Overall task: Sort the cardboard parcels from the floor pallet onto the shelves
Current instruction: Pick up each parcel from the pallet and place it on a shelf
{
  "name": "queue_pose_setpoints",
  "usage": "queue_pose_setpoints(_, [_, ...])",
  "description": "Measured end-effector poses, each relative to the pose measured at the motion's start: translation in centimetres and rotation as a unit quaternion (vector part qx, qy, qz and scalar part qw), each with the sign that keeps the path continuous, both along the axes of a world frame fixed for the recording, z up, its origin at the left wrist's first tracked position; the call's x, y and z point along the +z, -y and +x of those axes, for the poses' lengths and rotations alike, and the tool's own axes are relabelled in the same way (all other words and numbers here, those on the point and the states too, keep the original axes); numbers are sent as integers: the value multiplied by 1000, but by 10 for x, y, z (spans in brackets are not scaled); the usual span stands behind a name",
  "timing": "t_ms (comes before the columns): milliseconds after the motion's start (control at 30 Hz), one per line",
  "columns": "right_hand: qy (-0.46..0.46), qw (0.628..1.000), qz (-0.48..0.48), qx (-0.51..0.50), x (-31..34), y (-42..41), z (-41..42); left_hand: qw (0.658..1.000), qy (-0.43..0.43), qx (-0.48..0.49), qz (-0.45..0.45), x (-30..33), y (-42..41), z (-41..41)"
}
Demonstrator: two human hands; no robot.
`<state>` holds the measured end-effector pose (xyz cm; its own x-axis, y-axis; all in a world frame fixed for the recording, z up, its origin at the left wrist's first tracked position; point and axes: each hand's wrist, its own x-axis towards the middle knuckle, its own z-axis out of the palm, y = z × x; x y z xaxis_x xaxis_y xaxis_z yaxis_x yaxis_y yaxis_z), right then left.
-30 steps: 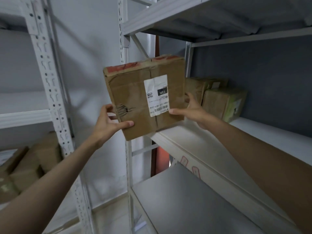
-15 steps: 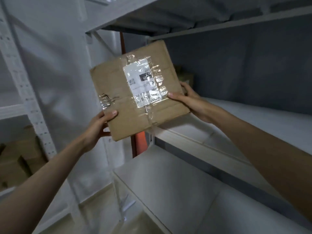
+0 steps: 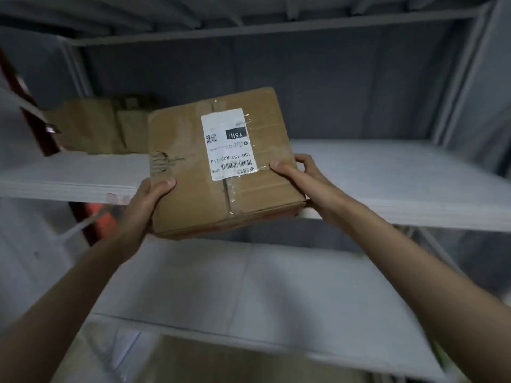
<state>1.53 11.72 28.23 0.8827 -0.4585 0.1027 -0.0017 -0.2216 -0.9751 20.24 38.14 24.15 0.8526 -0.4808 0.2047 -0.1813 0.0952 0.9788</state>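
Note:
I hold a flat brown cardboard parcel [image 3: 190,189] with a white shipping label marked 15H, tilted with its far edge over the front of the middle shelf [image 3: 401,172]. My left hand [image 3: 141,211] grips its near left corner, thumb on top. At the right edge my right hand [image 3: 297,176] grips it, thumb on top and fingers behind. Further brown parcels [image 3: 94,128] stand at the back left of the same shelf.
A lower white shelf [image 3: 249,288] lies below the parcel. Another shelf board [image 3: 249,20] runs overhead. Grey uprights [image 3: 453,87] frame the bay on the right, with a grey wall behind. A blurred cardboard box [image 3: 215,360] shows at the bottom.
The view has turned to face the shelf bay squarely. The parcel has come down and tilted flatter, its far edge now over the middle shelf's front. Both hands keep their grip.

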Motion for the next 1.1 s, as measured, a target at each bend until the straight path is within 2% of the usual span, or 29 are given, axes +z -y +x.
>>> queue_pose_setpoints(233, [-1, 984, 42, -173, -44, -1, -162, 987, 3, -158, 17, -41, 59, -97])
queue_pose_setpoints(733, [23, 929, 73, -362, -79, 3, -453, 928, 20, -365, 65, -57, 178, -320])
queue_pose_setpoints(967, [30, 893, 72, -444, -82, 19, -595, 894, 36, -441, 61, -53, 245, -456])
queue_pose_setpoints(1100, [28, 869, 75, -489, -80, 33, -677, 883, 15, -466, 50, -56, 282, -544])
